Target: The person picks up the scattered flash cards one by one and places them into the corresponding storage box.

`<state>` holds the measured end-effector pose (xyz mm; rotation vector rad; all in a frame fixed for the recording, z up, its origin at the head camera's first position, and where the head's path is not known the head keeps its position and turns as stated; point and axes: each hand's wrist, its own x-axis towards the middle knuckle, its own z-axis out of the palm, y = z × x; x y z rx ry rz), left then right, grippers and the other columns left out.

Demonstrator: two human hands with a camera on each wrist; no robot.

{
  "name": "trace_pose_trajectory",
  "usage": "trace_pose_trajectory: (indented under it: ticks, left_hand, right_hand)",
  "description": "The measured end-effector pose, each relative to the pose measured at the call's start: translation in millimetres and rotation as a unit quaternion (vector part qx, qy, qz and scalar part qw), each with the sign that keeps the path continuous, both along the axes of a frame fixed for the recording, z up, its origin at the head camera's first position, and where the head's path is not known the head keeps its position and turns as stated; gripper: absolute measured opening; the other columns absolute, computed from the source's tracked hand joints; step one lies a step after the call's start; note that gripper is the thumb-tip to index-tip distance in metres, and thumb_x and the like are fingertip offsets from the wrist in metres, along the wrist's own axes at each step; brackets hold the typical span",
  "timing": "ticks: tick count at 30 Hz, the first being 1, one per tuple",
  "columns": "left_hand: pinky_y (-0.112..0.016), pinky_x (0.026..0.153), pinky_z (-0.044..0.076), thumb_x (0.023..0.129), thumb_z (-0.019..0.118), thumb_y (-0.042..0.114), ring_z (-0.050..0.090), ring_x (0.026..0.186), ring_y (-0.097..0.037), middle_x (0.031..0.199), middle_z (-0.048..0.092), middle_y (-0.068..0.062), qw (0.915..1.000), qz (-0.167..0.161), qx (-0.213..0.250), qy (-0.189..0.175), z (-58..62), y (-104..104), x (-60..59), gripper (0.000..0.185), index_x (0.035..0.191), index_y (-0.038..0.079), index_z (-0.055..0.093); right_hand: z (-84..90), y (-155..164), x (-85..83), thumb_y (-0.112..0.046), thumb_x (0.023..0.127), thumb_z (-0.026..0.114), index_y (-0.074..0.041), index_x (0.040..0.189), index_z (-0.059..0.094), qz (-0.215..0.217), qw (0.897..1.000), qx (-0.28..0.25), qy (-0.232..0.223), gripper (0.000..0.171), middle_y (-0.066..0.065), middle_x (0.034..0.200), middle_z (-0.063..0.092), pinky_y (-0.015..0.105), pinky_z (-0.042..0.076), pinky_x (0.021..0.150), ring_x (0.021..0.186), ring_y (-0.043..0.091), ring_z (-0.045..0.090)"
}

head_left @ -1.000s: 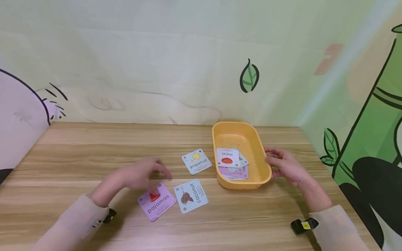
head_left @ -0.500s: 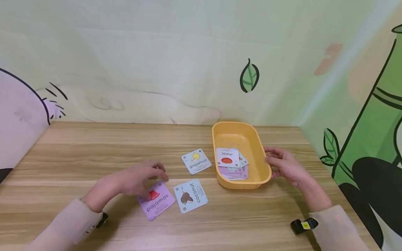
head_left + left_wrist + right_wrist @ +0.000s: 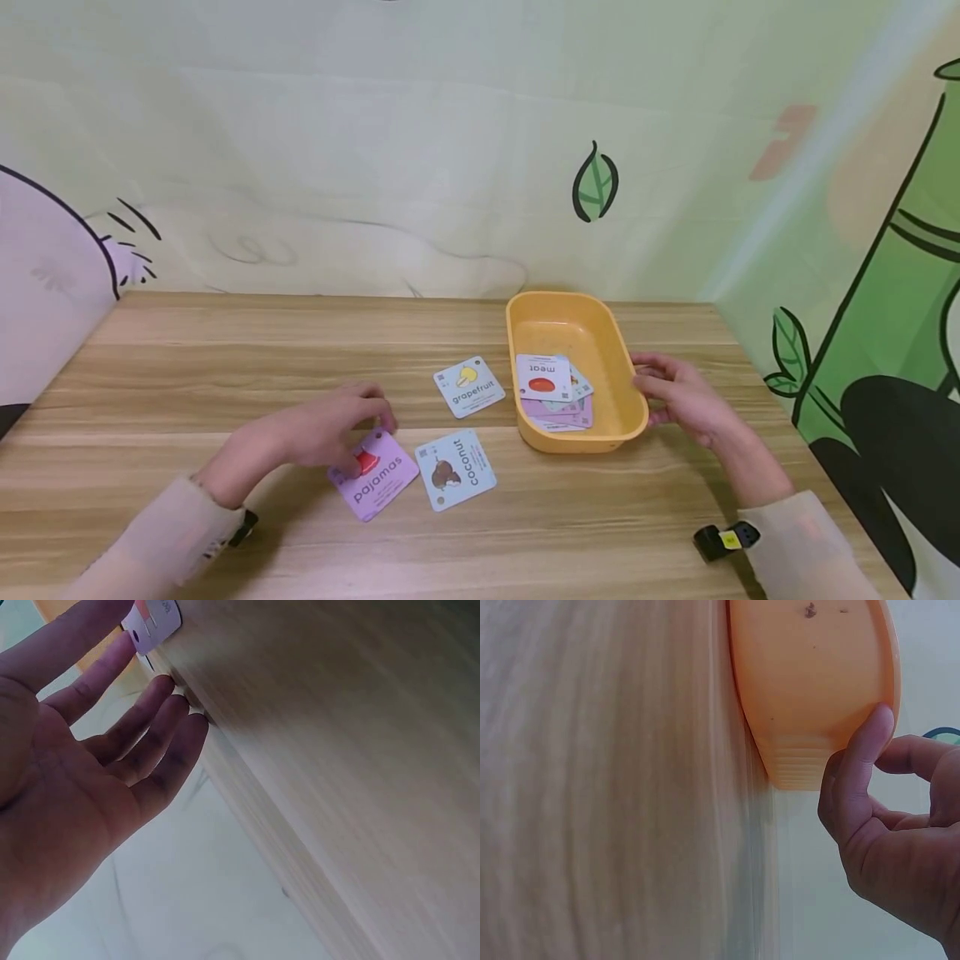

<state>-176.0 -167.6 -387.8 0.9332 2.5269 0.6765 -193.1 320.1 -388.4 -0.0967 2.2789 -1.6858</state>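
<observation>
My left hand (image 3: 326, 427) pinches the purple "pajamas" card (image 3: 384, 485) between thumb and index finger, at its upper left edges. In the left wrist view a corner of that card shows by the index fingertip, and the other fingers are loosely bent. To its right lie a blue "coconut" card (image 3: 456, 470) and, farther back, a blue "grapefruit" card (image 3: 469, 387). My right hand (image 3: 686, 400) grips the right side of a yellow plastic basket (image 3: 606, 367), thumb at the rim in the right wrist view. Several cards lie inside it, a "meat" card (image 3: 543, 379) on top.
The wooden table (image 3: 247, 358) meets a pale printed backdrop (image 3: 337, 167) at its back edge. On the right side, the backdrop carries green bamboo and panda drawings. Each wrist wears a strapped black device (image 3: 726, 540).
My left hand has lowered onto the pajamas card and taken hold of it; the card has shifted slightly. My right hand and the basket stay put.
</observation>
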Motion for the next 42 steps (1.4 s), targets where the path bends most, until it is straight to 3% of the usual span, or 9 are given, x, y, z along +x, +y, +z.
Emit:
trace_pose_trajectory:
  ticks: [7, 14, 21, 35, 42]
  left_hand:
    - [-0.037, 0.083, 0.052, 0.069, 0.083, -0.009, 0.054, 0.110, -0.026, 0.123, 0.054, -0.003, 0.9995, 0.011, 0.017, -0.026, 3.2, 0, 0.4, 0.056, 0.114, 0.021, 0.067]
    - [-0.032, 0.076, 0.054, 0.080, 0.077, -0.009, 0.056, 0.095, -0.021, 0.100, 0.057, 0.000, 0.9989, 0.002, 0.041, -0.023, 4.8, -3, -1.4, 0.048, 0.119, 0.014, 0.063]
    - [-0.030, 0.069, 0.054, 0.083, 0.073, -0.014, 0.057, 0.085, -0.020, 0.093, 0.059, -0.002, 0.9975, -0.003, 0.064, -0.031, 3.7, -5, -3.5, 0.047, 0.120, 0.011, 0.060]
    - [-0.032, 0.075, 0.058, 0.085, 0.066, -0.016, 0.065, 0.094, -0.020, 0.101, 0.065, -0.002, 0.9933, 0.003, 0.109, -0.040, 11.0, -10, -4.1, 0.044, 0.116, 0.014, 0.065]
    - [-0.037, 0.082, 0.058, 0.088, 0.070, -0.011, 0.066, 0.099, -0.022, 0.106, 0.064, -0.003, 0.9855, -0.017, 0.147, -0.083, 13.2, -13, -7.2, 0.041, 0.122, 0.011, 0.065]
  right_hand:
    - [-0.3, 0, 0.2, -0.015, 0.107, 0.052, 0.011, 0.153, 0.028, 0.000, 1.000, -0.003, 0.000, 0.058, 0.035, 0.138, 0.049, 0.033, 0.060, 0.066, 0.093, 0.020, 0.067]
    - [0.0, 0, 0.7, -0.014, 0.107, 0.052, 0.011, 0.153, 0.027, 0.001, 1.000, -0.003, -0.001, 0.058, 0.035, 0.138, 0.048, 0.033, 0.060, 0.066, 0.093, 0.019, 0.067]
    - [0.1, 1, 1.1, -0.013, 0.107, 0.051, 0.012, 0.153, 0.028, 0.000, 1.000, -0.005, -0.001, 0.057, 0.035, 0.137, 0.049, 0.032, 0.060, 0.065, 0.091, 0.018, 0.067]
    - [0.4, 0, 0.9, -0.015, 0.107, 0.052, 0.010, 0.154, 0.027, 0.002, 1.000, 0.000, -0.004, 0.058, 0.034, 0.138, 0.048, 0.033, 0.061, 0.067, 0.094, 0.020, 0.066]
    - [0.6, 0, 0.3, -0.015, 0.107, 0.052, 0.011, 0.154, 0.026, 0.002, 1.000, -0.002, -0.007, 0.059, 0.034, 0.139, 0.047, 0.034, 0.061, 0.067, 0.095, 0.020, 0.066]
